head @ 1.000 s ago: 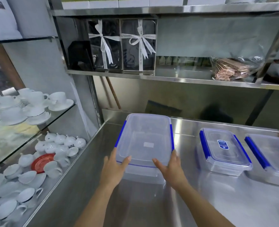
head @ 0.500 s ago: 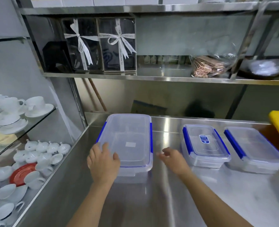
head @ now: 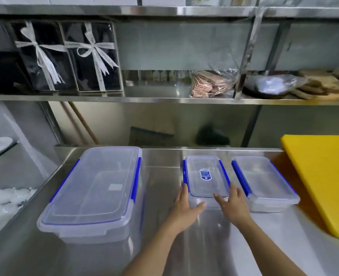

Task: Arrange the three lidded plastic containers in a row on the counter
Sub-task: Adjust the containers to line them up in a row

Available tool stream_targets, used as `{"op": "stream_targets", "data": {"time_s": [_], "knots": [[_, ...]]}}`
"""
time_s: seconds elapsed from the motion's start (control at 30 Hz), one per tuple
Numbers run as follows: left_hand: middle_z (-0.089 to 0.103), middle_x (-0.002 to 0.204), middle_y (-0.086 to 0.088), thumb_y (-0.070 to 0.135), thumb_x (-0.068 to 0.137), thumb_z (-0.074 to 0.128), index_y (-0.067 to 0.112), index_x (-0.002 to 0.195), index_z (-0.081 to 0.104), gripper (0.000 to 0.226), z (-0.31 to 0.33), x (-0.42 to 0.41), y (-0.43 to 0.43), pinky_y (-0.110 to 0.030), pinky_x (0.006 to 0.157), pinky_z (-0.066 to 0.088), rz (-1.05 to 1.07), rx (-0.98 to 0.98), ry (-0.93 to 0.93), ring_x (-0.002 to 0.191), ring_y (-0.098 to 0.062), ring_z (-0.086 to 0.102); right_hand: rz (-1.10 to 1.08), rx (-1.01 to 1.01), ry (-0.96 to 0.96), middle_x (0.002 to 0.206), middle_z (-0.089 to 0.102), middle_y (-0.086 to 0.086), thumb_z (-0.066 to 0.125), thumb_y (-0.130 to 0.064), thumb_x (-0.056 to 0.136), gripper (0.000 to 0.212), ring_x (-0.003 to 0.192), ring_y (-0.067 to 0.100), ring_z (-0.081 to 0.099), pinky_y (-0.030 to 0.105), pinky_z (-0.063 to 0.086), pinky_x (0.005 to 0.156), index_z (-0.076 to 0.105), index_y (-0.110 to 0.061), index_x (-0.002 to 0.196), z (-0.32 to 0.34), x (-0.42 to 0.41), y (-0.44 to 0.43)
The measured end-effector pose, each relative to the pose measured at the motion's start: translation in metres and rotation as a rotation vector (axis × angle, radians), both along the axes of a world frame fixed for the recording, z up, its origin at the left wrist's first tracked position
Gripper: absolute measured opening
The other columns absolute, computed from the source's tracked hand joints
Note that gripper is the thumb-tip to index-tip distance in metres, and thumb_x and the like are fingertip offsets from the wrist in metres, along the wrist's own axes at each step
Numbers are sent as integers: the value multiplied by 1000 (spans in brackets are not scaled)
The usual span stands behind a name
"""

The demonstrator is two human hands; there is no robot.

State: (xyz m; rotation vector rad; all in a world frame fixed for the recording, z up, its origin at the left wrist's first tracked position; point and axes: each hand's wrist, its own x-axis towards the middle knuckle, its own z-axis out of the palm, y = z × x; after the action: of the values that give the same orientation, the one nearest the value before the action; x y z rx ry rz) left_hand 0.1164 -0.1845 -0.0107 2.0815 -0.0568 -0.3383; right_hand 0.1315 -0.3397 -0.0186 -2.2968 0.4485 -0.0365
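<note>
A steel table (head: 164, 246) carries three clear plastic boxes with blue clips, set side by side. The large box (head: 96, 194) stands at the left, well apart from the other two. The middle box (head: 205, 177), smaller and with a blue label on its lid, sits just beside the right box (head: 262, 181), a narrow gap between them. A yellow board (head: 322, 180) lies flat along the table's right edge, near the right box but not touching it. Above, a steel shelf (head: 160, 99) holds two dark gift boxes (head: 67, 56) tied with white ribbon, a bag of brown packets (head: 208, 82) and a bagged dark pan (head: 268, 86).
</note>
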Motion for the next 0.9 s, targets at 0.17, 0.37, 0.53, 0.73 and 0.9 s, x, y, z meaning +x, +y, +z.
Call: {"op": "stream_targets", "data": {"time_s": [0.17, 0.37, 0.53, 0.73, 0.9], "knots": [[-14, 157, 10, 57, 74, 60, 30, 148, 0, 98, -21, 13, -30, -40, 118, 16, 57, -74, 110, 145, -14, 5, 81, 130, 35, 146, 37, 15, 61, -42, 83, 71, 133, 31, 37, 51, 36, 109, 31, -11, 140, -14, 4, -15], [-11, 158, 4, 51, 81, 60, 22, 148, 2, 93, -36, 11, -28, -38, 117, 19, 143, 32, 18, 145, -19, 9, 134, 99, -7, 138, 45, 12, 64, -33, 83, 58, 119, 27, 51, 40, 44, 99, 41, -11, 132, -13, 5, -11], [-21, 156, 4, 48, 85, 57, 23, 146, -11, 95, -45, 3, -3, -41, 117, 19, 149, 199, -42, 145, -21, 4, 234, -13, -6, 143, 41, 7, 59, -39, 85, 63, 125, 24, 48, 38, 45, 98, 34, -14, 137, -13, 4, 13], [-21, 156, 8, 48, 86, 56, 27, 145, -14, 94, -47, 4, 14, -43, 117, 19, 138, 243, -45, 145, -22, 2, 295, -12, 16, 146, 36, 5, 60, -39, 84, 66, 125, 24, 48, 40, 46, 101, 30, -17, 138, -17, 6, 22], [-24, 155, 4, 48, 86, 56, 25, 145, -16, 96, -45, 4, 10, -42, 117, 18, 133, 248, -56, 145, -22, -1, 349, 21, 21, 146, 37, 4, 61, -35, 85, 63, 126, 23, 48, 39, 43, 102, 31, -21, 139, -16, 6, 14]]}}
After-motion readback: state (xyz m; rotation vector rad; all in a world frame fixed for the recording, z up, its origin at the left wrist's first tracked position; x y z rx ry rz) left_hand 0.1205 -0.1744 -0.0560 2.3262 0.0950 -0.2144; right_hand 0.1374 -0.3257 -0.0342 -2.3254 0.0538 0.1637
